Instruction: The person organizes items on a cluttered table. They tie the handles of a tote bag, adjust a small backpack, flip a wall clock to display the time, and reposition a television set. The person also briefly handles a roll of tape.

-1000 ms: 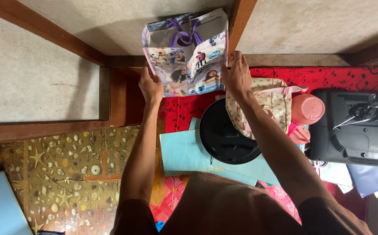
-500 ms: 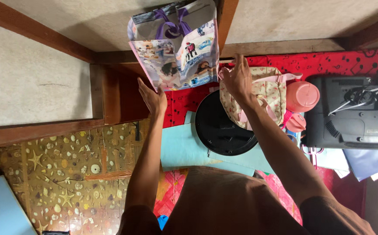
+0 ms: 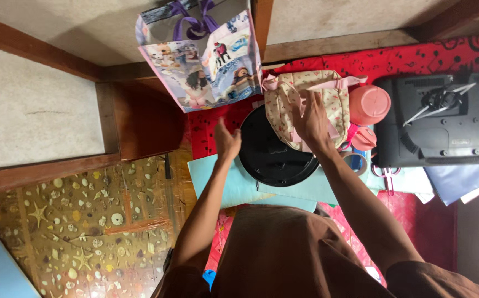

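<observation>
A printed tote bag (image 3: pixel 201 60) with purple handles stands upright against the wall, with neither hand on it. My left hand (image 3: pixel 227 140) hovers open just below it, beside a round black pan (image 3: pixel 269 160). My right hand (image 3: pixel 311 118) rests on a cream floral pouch (image 3: pixel 294 96) with pink straps; I cannot tell if its fingers grip the fabric. The pouch lies partly over the black pan on the red patterned cloth (image 3: pixel 410 58).
A pink cup (image 3: pixel 369 104) and a smaller pink lid (image 3: pixel 364 138) sit right of the pouch. A black electronic device (image 3: pixel 443 118) with antennae stands further right. Light-blue sheets (image 3: pixel 223 182) lie under the pan. A shell-patterned floor (image 3: pixel 85 221) lies left.
Both hands have let go of the tote bag and dropped toward me. The right hand has moved onto the floral pouch; the left hand has lowered beside the pan.
</observation>
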